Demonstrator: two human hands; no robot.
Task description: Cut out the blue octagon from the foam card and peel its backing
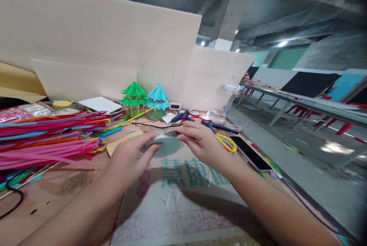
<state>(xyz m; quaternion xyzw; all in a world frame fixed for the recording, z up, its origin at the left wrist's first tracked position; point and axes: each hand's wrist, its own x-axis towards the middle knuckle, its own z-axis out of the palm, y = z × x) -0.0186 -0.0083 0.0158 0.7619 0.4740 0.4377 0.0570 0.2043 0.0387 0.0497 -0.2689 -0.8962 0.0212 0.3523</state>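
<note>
My left hand point(130, 160) and my right hand point(200, 142) meet over a grey-green round paper disc point(168, 147) lying on a printed cardboard sheet point(183, 207). The left thumb and fingers pinch the disc's left edge. The right fingertips hold its far edge at the top. Just behind the disc lies a blue hot-glue gun point(180, 116) with a black cord. Further back stand a green straw pavilion point(133, 96) and a blue straw pavilion point(157, 98).
A big pile of coloured straws point(48, 135) fills the left side. Yellow-handled scissors point(223, 139) and a phone point(250, 153) lie right of my right hand. A clear plastic jar point(226, 102) stands at the back right. White foam boards point(100, 47) wall the rear.
</note>
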